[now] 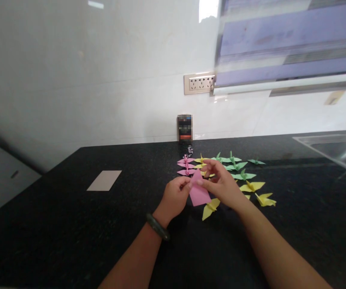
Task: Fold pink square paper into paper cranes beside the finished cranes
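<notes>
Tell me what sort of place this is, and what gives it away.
Probably a kitchen: there is a long black countertop against a pale, glossy wall, what looks like a metal sink at the far right, and a socket panel above the counter.

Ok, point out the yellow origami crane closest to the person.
The yellow origami crane at the pink paper's lower right corner; the other yellow cranes lie farther back.

Head view: forward, down at counter, probably fairly near.
</notes>
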The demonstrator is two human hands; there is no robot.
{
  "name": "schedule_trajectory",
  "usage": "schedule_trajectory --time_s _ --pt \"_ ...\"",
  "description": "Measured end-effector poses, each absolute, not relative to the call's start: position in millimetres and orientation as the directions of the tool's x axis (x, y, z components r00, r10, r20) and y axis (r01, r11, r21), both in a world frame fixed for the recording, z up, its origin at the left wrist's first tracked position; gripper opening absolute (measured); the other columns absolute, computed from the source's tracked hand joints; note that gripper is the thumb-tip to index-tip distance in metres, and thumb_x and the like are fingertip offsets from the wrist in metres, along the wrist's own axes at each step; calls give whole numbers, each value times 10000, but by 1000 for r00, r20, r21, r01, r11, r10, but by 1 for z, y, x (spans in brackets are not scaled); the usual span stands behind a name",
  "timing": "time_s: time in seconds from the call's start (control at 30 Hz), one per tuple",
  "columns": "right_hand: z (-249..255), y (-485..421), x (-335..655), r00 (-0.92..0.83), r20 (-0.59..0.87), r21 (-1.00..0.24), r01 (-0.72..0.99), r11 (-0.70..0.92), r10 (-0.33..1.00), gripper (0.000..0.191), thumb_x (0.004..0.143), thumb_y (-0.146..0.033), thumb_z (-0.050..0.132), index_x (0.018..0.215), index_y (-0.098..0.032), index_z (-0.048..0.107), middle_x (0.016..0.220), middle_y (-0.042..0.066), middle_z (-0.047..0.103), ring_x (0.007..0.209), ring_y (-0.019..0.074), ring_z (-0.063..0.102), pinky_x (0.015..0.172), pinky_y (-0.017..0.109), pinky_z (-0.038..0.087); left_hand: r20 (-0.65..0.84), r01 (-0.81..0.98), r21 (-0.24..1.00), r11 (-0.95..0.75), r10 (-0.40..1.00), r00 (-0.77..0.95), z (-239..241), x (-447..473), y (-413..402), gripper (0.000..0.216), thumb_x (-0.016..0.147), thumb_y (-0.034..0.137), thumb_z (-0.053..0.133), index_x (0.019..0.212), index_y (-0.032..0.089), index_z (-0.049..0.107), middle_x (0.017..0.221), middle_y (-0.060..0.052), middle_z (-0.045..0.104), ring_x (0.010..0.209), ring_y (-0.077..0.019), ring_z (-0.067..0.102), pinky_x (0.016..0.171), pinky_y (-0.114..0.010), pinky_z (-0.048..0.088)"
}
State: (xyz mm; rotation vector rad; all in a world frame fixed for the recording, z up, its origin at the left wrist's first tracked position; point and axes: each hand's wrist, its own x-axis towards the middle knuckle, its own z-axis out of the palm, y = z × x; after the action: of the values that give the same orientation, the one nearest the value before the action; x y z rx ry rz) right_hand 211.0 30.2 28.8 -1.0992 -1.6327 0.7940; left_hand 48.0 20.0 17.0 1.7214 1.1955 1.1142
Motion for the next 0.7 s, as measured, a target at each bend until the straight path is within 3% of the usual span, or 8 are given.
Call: schedule_trajectory --time_s 0.13,0.27,0.37,0.43,0.53,0.63,0.7 --pt "22 32 205 -219 177 -949 222 226 960 176 665 -321 629 690 -157 570 607 -14 521 547 102 460 478 213 381 326 457 794 -400 916 235 17 49 17 208 779 298 489 742 162 642 736 -32 610 689 -144 529 639 -247 391" --pt "18 30 199 -154 115 -985 109 133 981 221 664 -344 619 580 -157 535 530 -30 484 473 84 408 437 211 330 335 497 767 -407 913 232 18 49 17 257 785 317 475 631 151 597 627 -11 542 603 -121 474 573 -232 352" --pt "15 31 197 -57 104 -993 51 107 993 351 710 -396 575 478 -166 445 450 -49 382 417 68 330 398 208 264 289 418 825 -381 919 267 20 48 17 259 783 310 473 615 142 577 628 -8 534 589 -113 466 563 -225 354" --pt "14 31 197 -24 72 -997 20 73 997 399 737 -436 537 462 -168 428 428 -48 364 402 69 324 388 210 257 253 362 863 -352 922 292 22 48 16 250 777 302 475 616 138 572 636 -10 537 590 -112 467 560 -223 362" --pt "18 32 200 -87 38 -999 6 39 995 400 749 -506 496 561 -155 542 454 -30 438 398 78 370 384 211 289 250 348 872 -345 924 290 22 47 16 252 768 301 483 595 139 568 615 -7 529 590 -112 461 563 -222 367" --pt "24 31 205 -164 96 -992 70 109 982 347 710 -495 564 664 -153 609 484 -34 484 392 71 378 379 204 294 241 346 881 -323 935 259 20 47 18 241 754 319 505 624 138 597 613 -8 551 583 -112 470 557 -222 370" --pt "26 31 208 -107 183 -970 139 197 977 292 709 -449 591 685 -161 636 525 -17 541 436 94 448 419 221 355 224 313 912 -265 961 161 19 47 20 227 732 340 535 679 137 621 619 -10 572 570 -111 481 541 -219 373"
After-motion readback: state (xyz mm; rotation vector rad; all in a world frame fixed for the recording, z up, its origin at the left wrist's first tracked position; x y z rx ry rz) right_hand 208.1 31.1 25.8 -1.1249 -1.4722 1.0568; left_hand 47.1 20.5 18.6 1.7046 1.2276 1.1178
